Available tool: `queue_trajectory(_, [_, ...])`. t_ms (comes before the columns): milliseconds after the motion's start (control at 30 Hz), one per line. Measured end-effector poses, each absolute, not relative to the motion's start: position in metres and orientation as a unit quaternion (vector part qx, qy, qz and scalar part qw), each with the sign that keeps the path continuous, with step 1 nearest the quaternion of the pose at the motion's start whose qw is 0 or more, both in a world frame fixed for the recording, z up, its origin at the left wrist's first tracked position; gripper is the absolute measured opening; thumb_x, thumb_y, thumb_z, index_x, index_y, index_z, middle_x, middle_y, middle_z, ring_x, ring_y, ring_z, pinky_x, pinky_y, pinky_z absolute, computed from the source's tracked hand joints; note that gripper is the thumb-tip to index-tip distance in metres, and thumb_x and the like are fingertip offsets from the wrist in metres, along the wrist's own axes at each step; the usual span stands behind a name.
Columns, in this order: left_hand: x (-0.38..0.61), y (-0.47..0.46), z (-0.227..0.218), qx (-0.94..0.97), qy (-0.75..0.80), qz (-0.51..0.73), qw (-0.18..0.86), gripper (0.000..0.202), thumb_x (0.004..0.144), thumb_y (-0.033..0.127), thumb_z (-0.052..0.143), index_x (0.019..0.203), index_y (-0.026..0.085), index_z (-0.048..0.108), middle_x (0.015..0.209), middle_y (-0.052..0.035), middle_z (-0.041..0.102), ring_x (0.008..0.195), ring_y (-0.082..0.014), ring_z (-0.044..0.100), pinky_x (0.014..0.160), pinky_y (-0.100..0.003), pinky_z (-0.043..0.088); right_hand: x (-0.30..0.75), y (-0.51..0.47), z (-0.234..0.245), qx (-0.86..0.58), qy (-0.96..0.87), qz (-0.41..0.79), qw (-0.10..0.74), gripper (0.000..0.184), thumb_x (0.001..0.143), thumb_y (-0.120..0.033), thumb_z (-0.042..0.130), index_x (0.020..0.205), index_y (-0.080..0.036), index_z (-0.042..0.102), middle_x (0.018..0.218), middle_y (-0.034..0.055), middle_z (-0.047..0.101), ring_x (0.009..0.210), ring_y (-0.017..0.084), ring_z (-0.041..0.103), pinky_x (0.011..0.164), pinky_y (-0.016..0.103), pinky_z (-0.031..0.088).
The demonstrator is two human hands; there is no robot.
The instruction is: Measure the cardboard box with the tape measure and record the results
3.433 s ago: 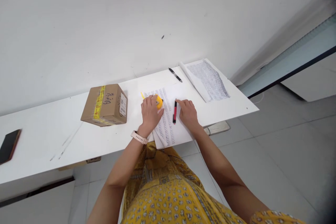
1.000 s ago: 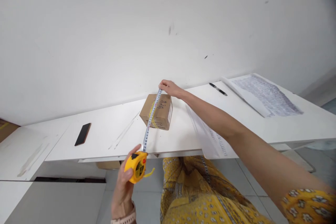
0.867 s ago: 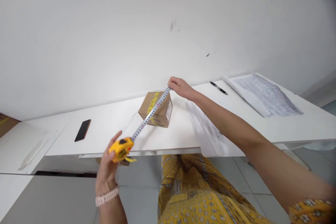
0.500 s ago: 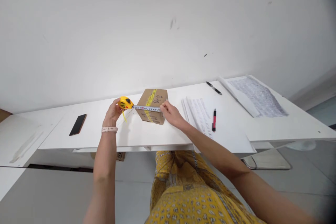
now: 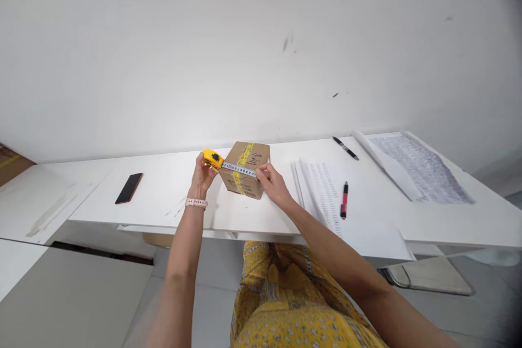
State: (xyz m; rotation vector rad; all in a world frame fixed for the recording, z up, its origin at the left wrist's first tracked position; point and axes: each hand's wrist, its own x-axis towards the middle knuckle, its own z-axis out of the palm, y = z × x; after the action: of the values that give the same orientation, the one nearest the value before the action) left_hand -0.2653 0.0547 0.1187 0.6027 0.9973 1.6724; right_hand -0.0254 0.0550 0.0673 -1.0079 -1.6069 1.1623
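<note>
A small cardboard box (image 5: 248, 159) with yellow tape stands on the white table (image 5: 171, 196). My left hand (image 5: 203, 177) grips a yellow tape measure (image 5: 212, 158) at the box's left edge. Its metal blade (image 5: 238, 171) lies across the near top edge of the box. My right hand (image 5: 272, 183) pinches the blade's end at the box's right corner.
A black phone (image 5: 129, 187) lies to the left. Printed sheets (image 5: 322, 193) with a red pen (image 5: 345, 200) lie right of the box, a black pen (image 5: 346, 148) and more papers (image 5: 420, 166) farther right. A white wall rises behind the table.
Both hands moved from the papers to the box. The tape, first stretched long from near my body to the box's far side, now spans the box's near top edge with the case beside it.
</note>
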Motion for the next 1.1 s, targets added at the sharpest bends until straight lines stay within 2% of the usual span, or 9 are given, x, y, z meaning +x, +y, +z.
queue_trajectory(200, [-0.26,0.049,0.117,0.241,0.406,0.732,0.491,0.031,0.074,0.04,0.077,0.085,0.015,0.064,0.074,-0.0033,0.069,0.058,-0.0139,0.065,0.049,-0.022,0.05,-0.025,0.067,0.062,-0.371,-0.591,0.551,0.459,0.039,0.083,-0.063,0.054,0.089,-0.025,0.048,0.055,-0.0065,0.048,0.051,0.014,0.045,0.052,0.026,0.035])
queue_trajectory(433, [-0.251,0.037,0.113,0.242,0.406,0.755,0.454,0.028,0.074,0.038,0.075,0.089,0.016,0.066,0.083,-0.0039,0.072,0.069,-0.0158,0.068,0.059,-0.024,0.054,-0.016,0.088,0.075,-0.364,-0.572,0.596,0.431,0.044,0.076,-0.063,0.064,0.091,-0.024,0.052,0.053,-0.007,0.049,0.049,0.011,0.044,0.05,0.024,0.038])
queue_trajectory(733, [-0.251,0.025,0.106,0.221,0.422,0.782,0.402,0.029,0.07,0.035,0.077,0.088,0.016,0.066,0.085,-0.005,0.072,0.078,-0.0196,0.069,0.07,-0.031,0.058,-0.009,0.095,0.078,-0.353,-0.596,0.599,0.401,0.038,0.081,-0.058,0.063,0.093,-0.024,0.054,0.055,-0.0062,0.052,0.049,0.011,0.046,0.049,0.024,0.04])
queue_trajectory(1100, [-0.267,0.02,0.101,0.231,0.437,0.765,0.413,0.035,0.063,0.035,0.083,0.086,0.015,0.065,0.085,-0.007,0.072,0.075,-0.0203,0.069,0.067,-0.03,0.058,-0.008,0.097,0.076,-0.364,-0.611,0.584,0.39,0.033,0.084,-0.054,0.06,0.085,-0.022,0.052,0.058,-0.0039,0.054,0.052,0.011,0.047,0.052,0.026,0.039])
